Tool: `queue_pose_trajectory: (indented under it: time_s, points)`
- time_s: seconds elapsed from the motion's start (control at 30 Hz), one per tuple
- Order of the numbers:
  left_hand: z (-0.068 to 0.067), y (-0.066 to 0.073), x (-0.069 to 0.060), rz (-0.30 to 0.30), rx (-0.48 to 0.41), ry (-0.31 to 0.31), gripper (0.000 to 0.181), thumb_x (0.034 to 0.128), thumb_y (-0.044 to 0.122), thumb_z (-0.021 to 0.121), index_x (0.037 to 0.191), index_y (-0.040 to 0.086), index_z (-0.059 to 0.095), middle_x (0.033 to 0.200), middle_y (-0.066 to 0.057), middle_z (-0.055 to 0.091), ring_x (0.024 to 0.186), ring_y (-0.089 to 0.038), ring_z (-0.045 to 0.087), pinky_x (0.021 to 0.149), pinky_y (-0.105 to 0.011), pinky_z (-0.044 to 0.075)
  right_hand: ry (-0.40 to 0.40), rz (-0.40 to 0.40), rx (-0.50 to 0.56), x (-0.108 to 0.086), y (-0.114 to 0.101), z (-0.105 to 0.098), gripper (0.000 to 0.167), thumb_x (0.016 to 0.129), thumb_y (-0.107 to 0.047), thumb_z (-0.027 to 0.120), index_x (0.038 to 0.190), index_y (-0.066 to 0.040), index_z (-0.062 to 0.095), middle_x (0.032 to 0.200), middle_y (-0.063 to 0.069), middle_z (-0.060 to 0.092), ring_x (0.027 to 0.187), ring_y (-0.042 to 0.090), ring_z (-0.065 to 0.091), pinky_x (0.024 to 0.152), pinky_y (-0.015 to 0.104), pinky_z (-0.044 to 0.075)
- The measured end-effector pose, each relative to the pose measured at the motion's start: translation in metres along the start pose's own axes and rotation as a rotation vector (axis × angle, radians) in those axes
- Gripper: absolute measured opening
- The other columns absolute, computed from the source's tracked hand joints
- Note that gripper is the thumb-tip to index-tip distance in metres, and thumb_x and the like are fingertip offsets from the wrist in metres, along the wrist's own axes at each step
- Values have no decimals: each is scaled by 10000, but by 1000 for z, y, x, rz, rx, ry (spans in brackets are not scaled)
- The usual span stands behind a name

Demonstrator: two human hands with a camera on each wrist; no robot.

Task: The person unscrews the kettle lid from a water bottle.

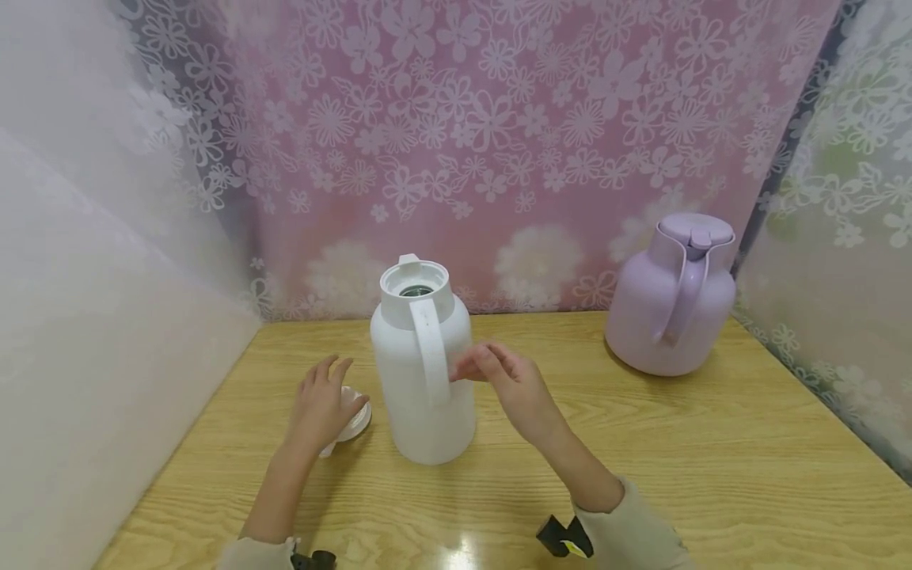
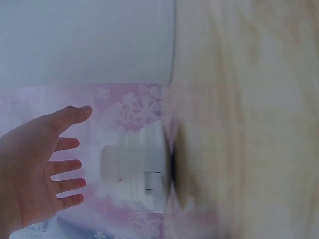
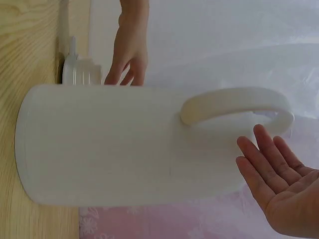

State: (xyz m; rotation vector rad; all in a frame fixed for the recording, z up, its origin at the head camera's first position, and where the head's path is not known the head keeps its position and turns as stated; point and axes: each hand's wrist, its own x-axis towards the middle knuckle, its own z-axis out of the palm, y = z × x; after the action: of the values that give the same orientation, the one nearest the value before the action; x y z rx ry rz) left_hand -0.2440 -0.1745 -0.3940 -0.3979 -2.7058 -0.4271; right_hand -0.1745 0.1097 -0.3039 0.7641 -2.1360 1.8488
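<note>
A white vacuum jug (image 1: 388, 364) stands upright on the table, its mouth uncovered and its handle (image 1: 430, 348) facing me. On the wood to its left lies the jug's white lid (image 1: 354, 423), which shows its ribbed side in the left wrist view. Above that lid hovers my left hand (image 1: 315, 408), fingers spread and apart from it. My right hand (image 1: 516, 388) is beside the jug's handle with fingers loosely bent. In the right wrist view its fingers (image 3: 259, 169) lie near the handle without wrapping it; whether they touch the jug is unclear.
A lilac vacuum jug (image 1: 670, 309) with its lid on stands at the back right of the wooden table (image 1: 556, 491). A pink floral cloth (image 1: 456, 158) hangs behind, with pale panels on both sides. Black wrist devices (image 1: 563, 537) show near the sleeves.
</note>
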Motion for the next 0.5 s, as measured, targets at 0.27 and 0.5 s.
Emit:
queue_pose_trajectory:
  time_s: [0.27,0.5]
  points:
    - [-37,15,2,45,-72,219,558,827,231,683,1271,-18,454,1298,-243,404,1154,-451,375,939,-592,280,81,2,-55,-7,7,-50,364,1015,-216,344,988,68,570,901,144,663,893,241,630,865,368,451]
    - [-74,51,0,101,-207,637,386,802,94,672,1155,-15,561,1220,-151,521,1123,-331,462,909,-503,357,139,-64,-72,-16,7,-89,337,1019,-169,319,965,4,603,890,153,662,860,185,639,817,263,467]
